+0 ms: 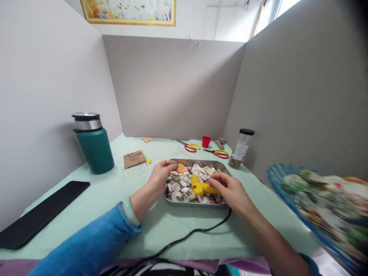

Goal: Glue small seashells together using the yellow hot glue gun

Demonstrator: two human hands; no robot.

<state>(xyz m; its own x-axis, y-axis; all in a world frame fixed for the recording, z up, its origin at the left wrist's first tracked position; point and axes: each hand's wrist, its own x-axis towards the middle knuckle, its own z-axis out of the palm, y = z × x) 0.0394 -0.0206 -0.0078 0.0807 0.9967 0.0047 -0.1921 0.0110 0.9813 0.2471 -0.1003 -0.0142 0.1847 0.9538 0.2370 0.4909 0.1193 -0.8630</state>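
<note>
My left hand (160,175) is over the far left corner of a metal tray (198,205), its fingertips pinching a small grey piece (175,163), perhaps a shell or stone. Above the tray's right side my right hand (234,191) is closed in a pinch; a small greyish bit shows at its fingertips, too small to name. Mixed seashells (176,187) fill the tray. On top of them lies a yellow glue gun (198,187), its nozzle toward me and its handle end partly behind my right fingers. An orange shell-like piece (182,168) rests near my left fingertips.
A black cord (186,234) runs toward me. Behind the tray are two pairs of scissors (190,148), a red cup (206,142) and a jar (240,149). A cardboard piece (134,158), green bottle (96,149) and black slab (43,212) are left; a blue bowl (277,191) is right.
</note>
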